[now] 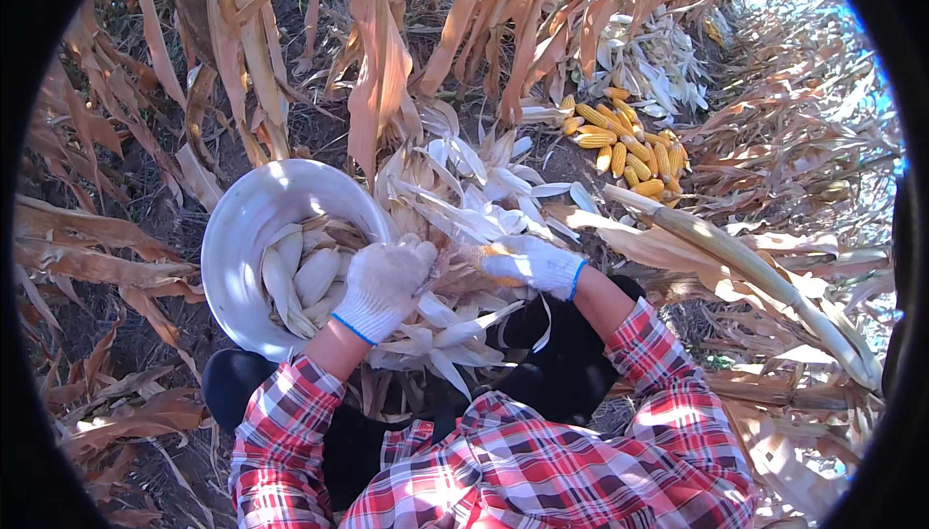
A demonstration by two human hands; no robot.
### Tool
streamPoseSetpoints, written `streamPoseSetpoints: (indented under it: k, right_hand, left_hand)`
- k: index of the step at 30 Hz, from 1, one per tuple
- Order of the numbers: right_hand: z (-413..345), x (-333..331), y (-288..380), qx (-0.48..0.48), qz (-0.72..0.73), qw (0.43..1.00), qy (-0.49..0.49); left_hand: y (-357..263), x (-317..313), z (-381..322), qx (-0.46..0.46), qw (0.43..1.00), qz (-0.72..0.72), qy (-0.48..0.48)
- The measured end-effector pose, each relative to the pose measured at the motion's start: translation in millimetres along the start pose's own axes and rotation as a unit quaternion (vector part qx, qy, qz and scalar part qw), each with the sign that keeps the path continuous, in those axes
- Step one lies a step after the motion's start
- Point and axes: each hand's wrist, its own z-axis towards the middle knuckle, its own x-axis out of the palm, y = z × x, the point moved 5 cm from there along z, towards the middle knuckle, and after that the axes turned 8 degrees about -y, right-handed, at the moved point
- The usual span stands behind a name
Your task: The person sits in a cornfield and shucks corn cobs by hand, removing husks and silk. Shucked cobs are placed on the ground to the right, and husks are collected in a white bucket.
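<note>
My right hand [533,264], in a white knit glove with a blue cuff edge, is closed around a yellow ear of corn [493,257], whose tip end points left. Close to it on the left, my left hand [388,275], gloved the same way, pinches dry husk and silk at the right rim of a white bucket. The bucket [228,260] stands tilted in front of my left knee and holds several ears in pale husks [317,275]. Loose husks [464,336] lie between and below my hands, with more husks [501,195] heaped just beyond them.
Husked yellow ears [631,148] lie piled on the ground at the upper right, beside another heap of pale husks [653,68]. Dry corn stalks and leaves [377,79] rise along the far side. A thick stalk [755,275] slants across the right.
</note>
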Motion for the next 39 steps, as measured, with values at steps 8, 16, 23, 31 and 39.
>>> streamPoseSetpoints:
  k: [8, 16, 23, 31, 39]
  right_hand:
    - [16.4, -249.6, -136.8, -0.077, 0.216, 0.862, -0.452]
    - [-28.2, 51.3, 66.0, -0.387, -0.284, 0.877, 0.001]
    - [21.4, 32.1, 24.7, -0.363, -0.522, 0.759, -0.143]
    - [47.4, 155.3, 172.9, -0.496, -0.407, 0.767, -0.001]
    - [147.3, 372.4, 123.6, -0.625, -0.552, 0.538, 0.120]
  left_hand:
    - [-45.5, 89.7, -61.4, 0.199, 0.962, 0.036, 0.184]
    - [-18.0, 78.8, -48.4, 0.188, 0.964, -0.117, 0.148]
    - [-10.2, 9.5, -44.7, -0.157, 0.907, -0.348, 0.181]
    - [-34.4, 36.8, -104.1, 0.058, 0.944, -0.190, 0.263]
    - [-39.2, 56.5, -92.1, -0.089, 0.944, -0.132, 0.288]
